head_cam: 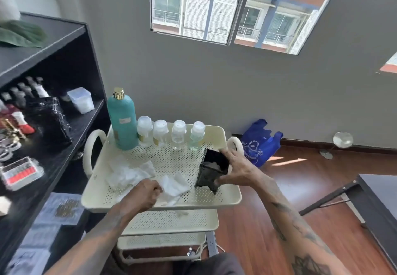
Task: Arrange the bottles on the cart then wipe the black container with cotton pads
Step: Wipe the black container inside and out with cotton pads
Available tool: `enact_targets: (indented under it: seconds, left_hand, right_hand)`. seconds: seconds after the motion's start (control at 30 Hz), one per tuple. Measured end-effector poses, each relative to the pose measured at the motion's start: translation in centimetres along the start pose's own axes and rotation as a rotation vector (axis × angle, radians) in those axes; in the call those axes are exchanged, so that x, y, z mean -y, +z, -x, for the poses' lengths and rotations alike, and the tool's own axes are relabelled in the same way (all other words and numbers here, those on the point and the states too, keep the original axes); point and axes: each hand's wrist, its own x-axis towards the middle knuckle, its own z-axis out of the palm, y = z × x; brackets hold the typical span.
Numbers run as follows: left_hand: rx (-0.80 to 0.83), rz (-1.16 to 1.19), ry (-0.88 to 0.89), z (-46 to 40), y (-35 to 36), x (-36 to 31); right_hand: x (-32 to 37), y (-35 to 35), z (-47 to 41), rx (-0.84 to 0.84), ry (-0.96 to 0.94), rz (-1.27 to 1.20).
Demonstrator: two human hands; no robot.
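The bottles [169, 135] stand in a row along the cart [214, 199] tray's far edge. At near right, the right hand [236, 170] grips the tilted black container [211, 170], steadying it, while the left hand [146, 193] pinches a cotton pad [174, 185], likely for wiping.

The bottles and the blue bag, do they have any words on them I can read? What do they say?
Nothing can be read.
Teal bottle: a small white label, too blurred.
Four clear bottles: no words show.
Blue bag: white print, too blurred.
Boxes on the black shelf: too blurred.
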Motion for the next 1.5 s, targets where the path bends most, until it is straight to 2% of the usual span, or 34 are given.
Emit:
enact_targets:
  seconds: [0.07, 0.2, 0.37, 0.43, 0.6, 0.77, 0.97, 1.07, 1.2, 1.3, 1.5]
  left_hand:
    - [-0.026, -0.064, 0.012, 0.4, -0.8, -0.6]
    - [-0.048, 0.024, -0.047, 1.6, -2.0, -1.1]
    - [0.223, -0.001, -0.242, 2.2, -2.8, -0.8]
    - [0.230, 0.031, -0.284, 1.5, -3.1, -0.8]
    - [0.183, 0.221, -0.336, 1.2, -4.7, -1.2]
    - [0.152, 0.461, -0.397, 1.9, -6.1, -0.2]
    - [0.276, 0.114, -0.377, 2.1, -6.4, 0.6]
    - [0.391, -0.087, -0.395, 2.0, -6.9, 0.2]
    - [0.446, -0.118, -0.381, 2.4, -7.9, 0.2]
    - [0.411, 0.013, -0.348, 2.5, -8.4, 0.8]
    - [0.148, 0.405, -0.286, 2.0, -8.2, 1.4]
  right_hand:
    - [-0.5, 0.7, 0.1, -0.055, -0.038, -0.016]
    - [-0.7, 1.5, 0.8, -0.059, -0.061, -0.019]
    - [-0.3, 2.7, 0.8, -0.086, -0.068, -0.024]
    - [-0.2, 2.8, 1.0, -0.094, -0.068, -0.038]
    - [-0.6, 3.2, 1.1, -0.095, -0.078, -0.104]
    - [-1.7, 4.2, 1.4, -0.073, -0.070, -0.388]
    - [-2.3, 4.8, 1.3, -0.043, -0.093, -0.480]
    - [-2.5, 4.9, 1.2, -0.038, -0.095, -0.475]
    - [-2.4, 5.2, 1.1, -0.050, -0.100, -0.477]
    - [-2.3, 5.2, 1.0, -0.046, -0.105, -0.493]
    - [-2.5, 5.3, 1.0, -0.051, -0.099, -0.490]
